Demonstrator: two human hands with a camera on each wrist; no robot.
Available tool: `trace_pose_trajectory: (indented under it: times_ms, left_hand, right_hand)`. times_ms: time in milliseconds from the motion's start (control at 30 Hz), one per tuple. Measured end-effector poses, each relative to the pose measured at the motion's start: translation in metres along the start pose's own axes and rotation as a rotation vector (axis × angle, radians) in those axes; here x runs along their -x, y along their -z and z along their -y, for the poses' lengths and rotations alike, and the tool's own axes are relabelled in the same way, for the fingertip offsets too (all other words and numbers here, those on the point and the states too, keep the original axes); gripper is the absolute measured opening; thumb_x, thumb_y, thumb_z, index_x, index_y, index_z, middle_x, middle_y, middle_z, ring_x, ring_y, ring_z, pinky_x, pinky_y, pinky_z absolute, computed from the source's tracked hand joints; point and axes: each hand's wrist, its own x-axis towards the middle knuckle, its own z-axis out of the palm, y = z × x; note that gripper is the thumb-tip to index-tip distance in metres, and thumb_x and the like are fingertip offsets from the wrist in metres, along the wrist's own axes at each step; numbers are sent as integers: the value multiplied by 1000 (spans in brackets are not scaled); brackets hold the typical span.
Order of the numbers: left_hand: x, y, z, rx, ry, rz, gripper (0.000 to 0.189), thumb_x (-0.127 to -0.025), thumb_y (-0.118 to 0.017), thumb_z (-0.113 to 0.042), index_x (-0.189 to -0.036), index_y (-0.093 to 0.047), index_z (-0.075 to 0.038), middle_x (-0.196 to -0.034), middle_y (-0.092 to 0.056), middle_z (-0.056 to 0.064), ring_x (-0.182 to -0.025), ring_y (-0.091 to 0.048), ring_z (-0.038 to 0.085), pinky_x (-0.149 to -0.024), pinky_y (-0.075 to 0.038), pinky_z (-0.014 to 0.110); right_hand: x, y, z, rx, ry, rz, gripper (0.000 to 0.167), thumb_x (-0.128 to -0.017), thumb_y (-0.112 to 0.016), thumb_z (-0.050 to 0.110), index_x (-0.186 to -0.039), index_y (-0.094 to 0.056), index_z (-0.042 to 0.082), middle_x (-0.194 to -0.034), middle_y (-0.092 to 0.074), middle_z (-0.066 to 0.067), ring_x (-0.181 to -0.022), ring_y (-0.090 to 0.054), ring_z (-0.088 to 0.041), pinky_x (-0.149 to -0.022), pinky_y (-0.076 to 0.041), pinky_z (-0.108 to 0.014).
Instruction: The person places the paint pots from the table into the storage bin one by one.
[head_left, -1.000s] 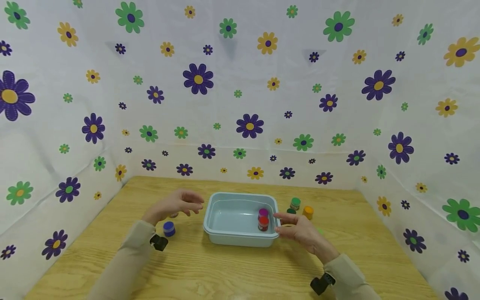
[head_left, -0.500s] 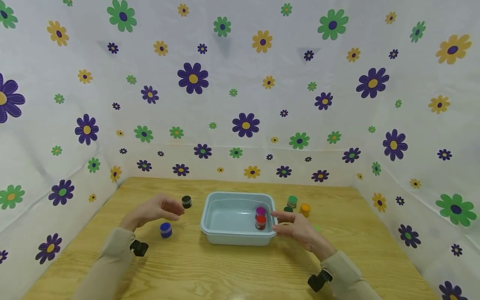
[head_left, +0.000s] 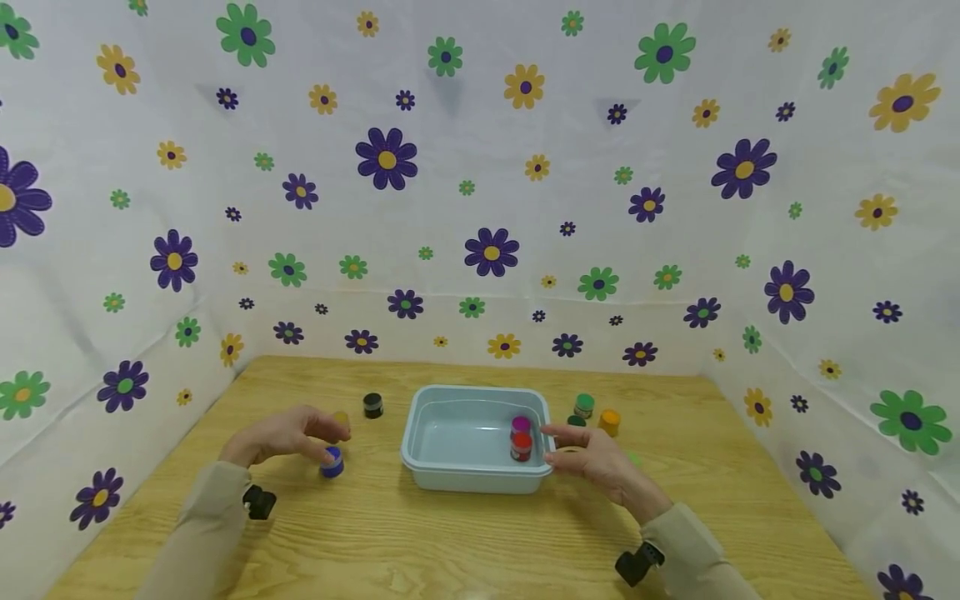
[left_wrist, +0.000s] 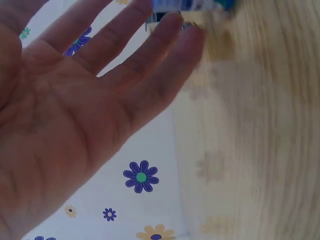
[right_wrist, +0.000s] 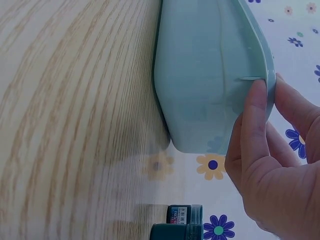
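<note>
The right hand (head_left: 603, 468) is pinching the pale blue tub (head_left: 480, 481) by its right rim; the left hand (head_left: 288, 436), fingers standing apart, is hovering at the blue jar (head_left: 332, 467), contact remaining unclear. Red (head_left: 521, 447) and purple jars (head_left: 520, 426) are standing inside the tub.

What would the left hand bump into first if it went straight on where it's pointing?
Probably the blue jar, just by the left hand; the pictures don't make clear whether they already touch.
</note>
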Motion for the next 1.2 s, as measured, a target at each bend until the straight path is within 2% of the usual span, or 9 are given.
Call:
trace_pose_trajectory:
  times_ms: [100,200,300,433,567,833,967,1200]
  left_hand:
    - [1,0,2,52,34,19,50,-84,-76,-11,-128,-58,6,-135,-55,27,-121,-57,38,-92,-57,45]
    - [2,-2,3,83,70,35,51,-82,-76,-8,-127,-58,7,-131,-58,25,-110,-62,29,-83,-60,38]
    - [2,-3,5,74,82,37,51,-79,-77,-5,-125,-60,6,-128,-60,22,-108,-61,26,-80,-60,35]
    - [0,-4,7,57,77,42,49,-77,-77,-2,-123,-62,4,-130,-59,21,-116,-57,28,-81,-59,34]
    - [-1,-5,9,56,77,43,46,-77,-76,-1,-121,-64,4,-131,-58,23,-115,-57,29,-81,-59,34]
    - [-8,0,13,34,50,12,41,-79,-77,-5,-117,-65,5,-113,-68,16,-98,-63,23,-77,-60,32]
    - [-9,1,10,86,31,-19,43,-81,-76,-8,-120,-62,6,-115,-67,16,-100,-64,24,-80,-60,37]
    - [-16,-1,-4,201,-80,-22,45,-90,-70,-15,-127,-55,7,-117,-66,15,-99,-66,23,-89,-59,43]
  right_hand:
    - [1,0,0,-6,1,-3,57,-90,-72,18,-140,-52,2,-135,-47,-24,-95,-59,-18,-85,-58,-27]
    - [1,1,0,-7,0,-7,57,-89,-73,19,-140,-52,2,-136,-47,-24,-96,-59,-18,-85,-58,-28]
    - [2,0,0,-1,-1,0,57,-89,-73,19,-140,-52,2,-137,-46,-24,-96,-59,-18,-85,-58,-28]
    - [2,0,0,-2,-5,1,57,-89,-73,19,-140,-53,2,-137,-46,-24,-95,-59,-18,-85,-58,-28]
    - [1,0,0,1,-6,4,57,-89,-72,19,-140,-52,3,-137,-46,-24,-96,-58,-19,-84,-58,-27]
    - [-2,1,2,4,3,0,56,-90,-72,19,-140,-52,3,-135,-48,-23,-96,-58,-20,-85,-59,-28]
    - [-2,1,3,7,-9,-5,55,-89,-73,19,-139,-54,4,-135,-49,-23,-99,-57,-21,-85,-59,-27]
    - [-1,-1,0,18,-39,-32,54,-87,-75,22,-137,-57,7,-132,-51,-19,-102,-55,-23,-85,-58,-27]
